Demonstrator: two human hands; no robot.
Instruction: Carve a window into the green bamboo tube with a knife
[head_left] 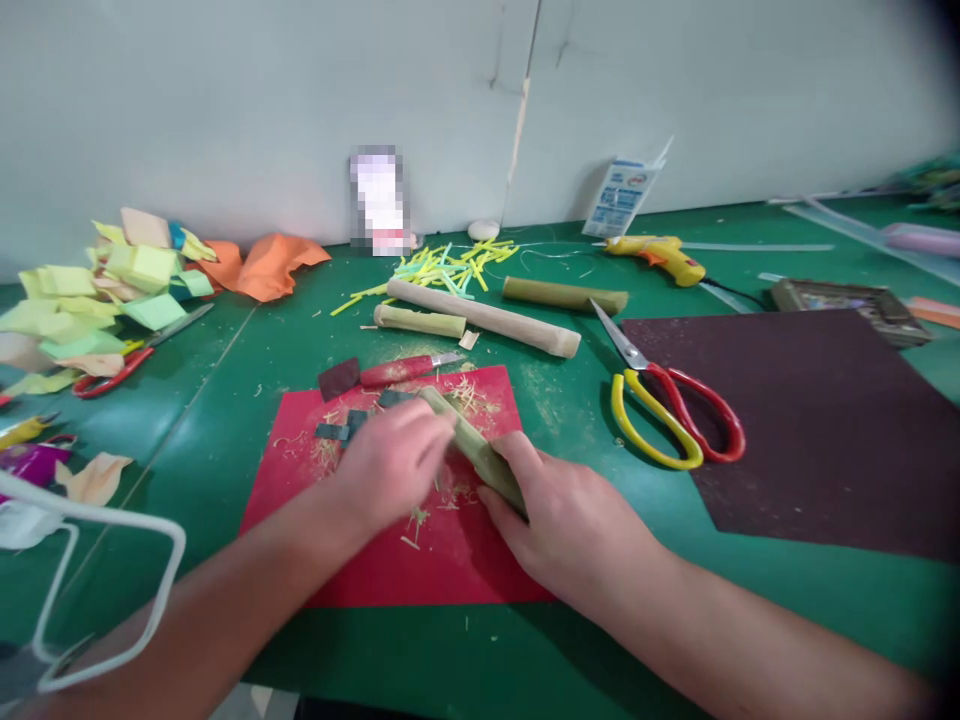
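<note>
My right hand is closed around the near end of a green bamboo stick, holding it slanted over a red mat. My left hand rests on the stick's far part with fingers curled and slightly blurred; what they hold, if anything, is hidden. Pale shavings lie scattered on the mat. A red-handled carving knife lies at the mat's far edge next to small dark sandpaper pieces.
Yellow-and-red scissors lie right of the mat beside a large dark sheet. Further back are bamboo sticks, a yellow glue gun and yellow-green strips. At the left are coloured paper pieces and red scissors.
</note>
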